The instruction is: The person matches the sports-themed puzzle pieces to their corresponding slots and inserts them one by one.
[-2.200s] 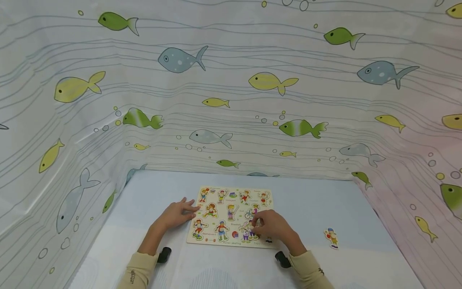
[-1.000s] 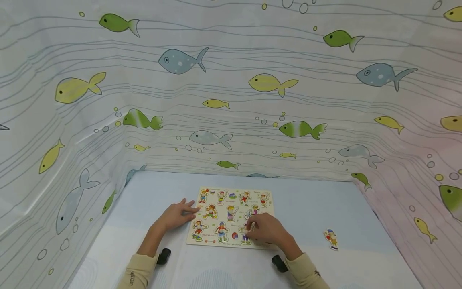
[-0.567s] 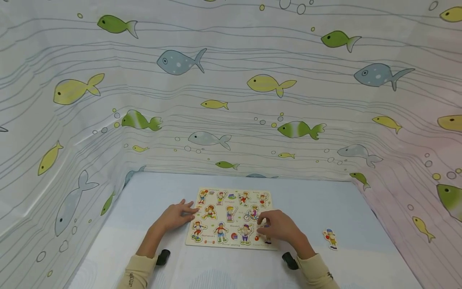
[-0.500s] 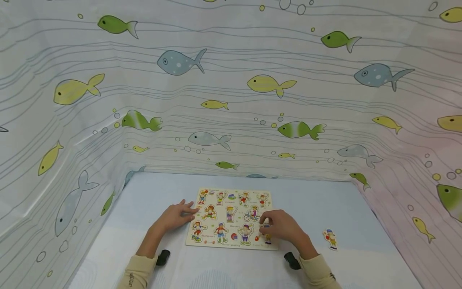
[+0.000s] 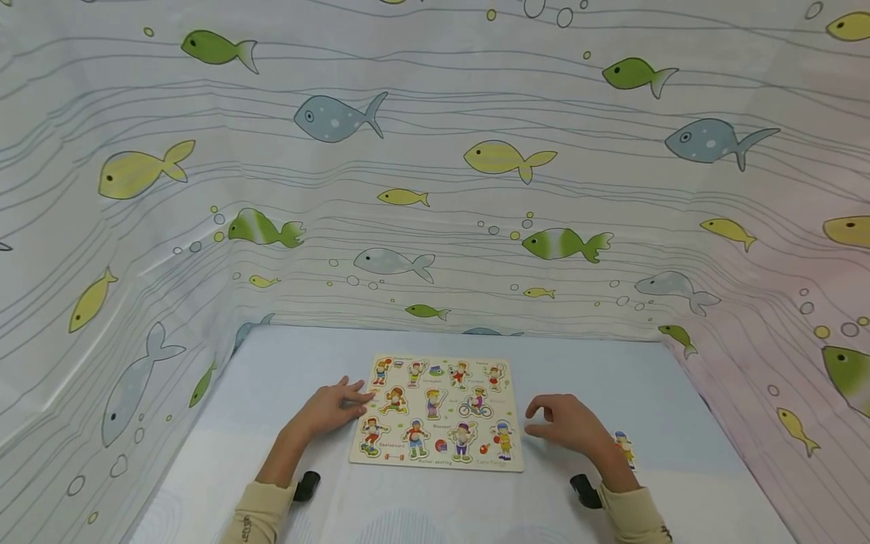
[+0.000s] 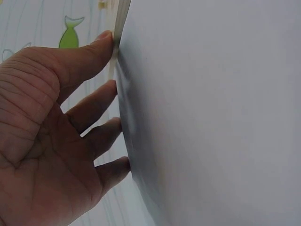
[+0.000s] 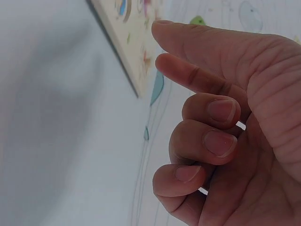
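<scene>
A cream wooden puzzle board (image 5: 445,412) lies on the table, covered with several colourful sports figures. At its left edge rests my left hand (image 5: 333,406), fingers spread; in the left wrist view, its thumb (image 6: 89,56) touches the board's edge and the other fingertips touch the tabletop. Just off the board's right side is my right hand (image 5: 560,421), holding nothing. The right wrist view shows its thumb and index finger apart and the other fingers loosely curled. A loose puzzle piece of a blue-capped child (image 5: 624,447) lies farther right, partly hidden by my right wrist.
The pale table (image 5: 578,363) is enclosed by white sheeting with printed fish (image 5: 340,117) at the back and both sides. Black wrist devices (image 5: 307,486) sit below both of my wrists.
My right hand has let go of the purple-capped batter piece, which now sits in the board's bottom row, and has moved right off the board. My left hand stays in place.
</scene>
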A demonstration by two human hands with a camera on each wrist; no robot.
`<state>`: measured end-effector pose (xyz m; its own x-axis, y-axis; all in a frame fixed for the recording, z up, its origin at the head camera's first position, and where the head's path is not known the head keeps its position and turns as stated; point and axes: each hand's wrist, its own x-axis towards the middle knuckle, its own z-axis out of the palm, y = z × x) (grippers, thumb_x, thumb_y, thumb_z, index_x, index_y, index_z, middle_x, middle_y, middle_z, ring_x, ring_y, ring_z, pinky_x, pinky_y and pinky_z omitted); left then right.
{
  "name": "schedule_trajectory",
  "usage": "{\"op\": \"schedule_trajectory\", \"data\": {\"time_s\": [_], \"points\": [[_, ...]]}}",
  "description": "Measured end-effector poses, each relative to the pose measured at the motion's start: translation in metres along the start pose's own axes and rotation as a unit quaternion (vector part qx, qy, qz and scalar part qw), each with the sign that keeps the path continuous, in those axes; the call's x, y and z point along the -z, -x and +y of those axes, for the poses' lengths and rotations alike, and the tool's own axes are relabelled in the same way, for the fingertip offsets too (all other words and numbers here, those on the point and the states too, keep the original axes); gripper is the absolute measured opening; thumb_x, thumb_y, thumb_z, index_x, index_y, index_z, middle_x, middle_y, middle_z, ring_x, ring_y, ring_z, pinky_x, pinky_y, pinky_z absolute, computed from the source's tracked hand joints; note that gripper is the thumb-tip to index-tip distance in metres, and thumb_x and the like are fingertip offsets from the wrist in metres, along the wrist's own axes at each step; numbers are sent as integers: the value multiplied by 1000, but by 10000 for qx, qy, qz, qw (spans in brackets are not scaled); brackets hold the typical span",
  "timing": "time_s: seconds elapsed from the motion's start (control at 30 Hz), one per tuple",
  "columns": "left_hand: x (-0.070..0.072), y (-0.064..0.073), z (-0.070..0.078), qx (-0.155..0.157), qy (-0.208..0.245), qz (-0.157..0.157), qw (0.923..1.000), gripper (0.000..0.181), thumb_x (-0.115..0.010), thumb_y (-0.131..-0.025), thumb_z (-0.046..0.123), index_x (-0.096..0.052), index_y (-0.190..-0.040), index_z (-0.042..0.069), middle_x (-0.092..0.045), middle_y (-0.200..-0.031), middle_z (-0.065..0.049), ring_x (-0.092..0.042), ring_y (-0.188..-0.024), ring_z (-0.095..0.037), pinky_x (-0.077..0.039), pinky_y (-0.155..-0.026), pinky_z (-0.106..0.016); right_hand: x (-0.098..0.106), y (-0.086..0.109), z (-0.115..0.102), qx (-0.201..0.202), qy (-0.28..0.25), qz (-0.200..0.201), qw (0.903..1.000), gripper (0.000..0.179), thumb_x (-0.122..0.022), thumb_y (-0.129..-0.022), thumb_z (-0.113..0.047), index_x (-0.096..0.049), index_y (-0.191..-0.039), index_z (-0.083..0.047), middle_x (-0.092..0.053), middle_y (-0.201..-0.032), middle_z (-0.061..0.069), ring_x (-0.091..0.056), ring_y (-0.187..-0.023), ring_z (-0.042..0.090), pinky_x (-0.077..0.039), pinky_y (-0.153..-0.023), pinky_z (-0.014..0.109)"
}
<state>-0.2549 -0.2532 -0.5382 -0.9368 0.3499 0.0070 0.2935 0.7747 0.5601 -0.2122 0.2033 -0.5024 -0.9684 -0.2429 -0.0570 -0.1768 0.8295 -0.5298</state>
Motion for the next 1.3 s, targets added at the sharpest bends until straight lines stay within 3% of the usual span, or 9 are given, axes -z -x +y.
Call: {"op": "schedule_trajectory", "data": {"time_s": [0.3,0.87,1.3], "points": [[-1,1,-1,-2,11,5,10000,30,-72,-90,21,-72,-119,11,-52,-141,-18,-32,-137,-50,-27,-107,-66,11,10,25,-451,-61,62,9989,17,-83,-79,-25,-71,-90,-21,-47,-66,-1,-42,-59,14,-33,-51,28],[0,-2,-1,6,-79,-24,10000,32,-73,-90,23,-72,-120,13,-53,-140,-17,-34,-136,-50,-28,-107,-66,36,34,76,-827,-29,128,9965,25,-81,-81,-27,-71,-100,-14,-47,-74,2,-44,-69,19,-36,-55,33],[0,-2,-1,50,-78,-62,9999,31,-72,-90,23,-72,-120,13,-52,-142,-16,-33,-137,-49,-23,-107,-69,40,52,108,-1167,-234,121,9928,28,-80,-81,-26,-70,-103,-11,-47,-67,2,-44,-59,18,-37,-49,30]]}}
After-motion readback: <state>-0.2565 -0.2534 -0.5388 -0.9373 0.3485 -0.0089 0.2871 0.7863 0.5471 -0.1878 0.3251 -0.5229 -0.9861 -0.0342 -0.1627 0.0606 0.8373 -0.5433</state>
